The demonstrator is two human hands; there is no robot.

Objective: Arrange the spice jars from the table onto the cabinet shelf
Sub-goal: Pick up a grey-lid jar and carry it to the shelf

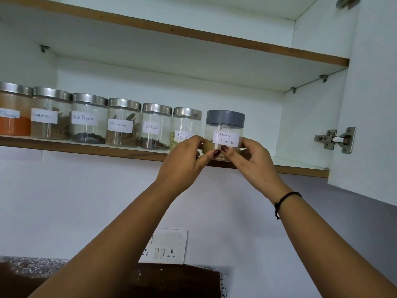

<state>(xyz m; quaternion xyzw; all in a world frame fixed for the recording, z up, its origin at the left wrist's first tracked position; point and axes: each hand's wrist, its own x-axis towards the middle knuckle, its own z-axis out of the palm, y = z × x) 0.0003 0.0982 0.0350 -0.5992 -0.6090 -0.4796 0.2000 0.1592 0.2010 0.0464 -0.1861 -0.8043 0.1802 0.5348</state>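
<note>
A clear jar with a grey lid, labelled Garam Masala (225,130), stands at the front edge of the lower cabinet shelf (300,168). My left hand (184,160) grips its left side and my right hand (249,158) grips its right side, both thumbs on its front. To its left runs a row of several steel-lidded jars: Fennel (186,123), Cloves (155,126), Cinnamon (123,125), Black Pepper (88,119), a jar with a blurred label (50,115) and an orange-powder jar (14,112). My left hand hides the lower part of the Fennel jar.
The open cabinet door (373,104) with its hinge (335,139) hangs at the right. An upper shelf (214,38) runs above. The lower shelf is bare to the right of the Garam Masala jar. A switch-and-socket plate (164,246) sits on the wall below.
</note>
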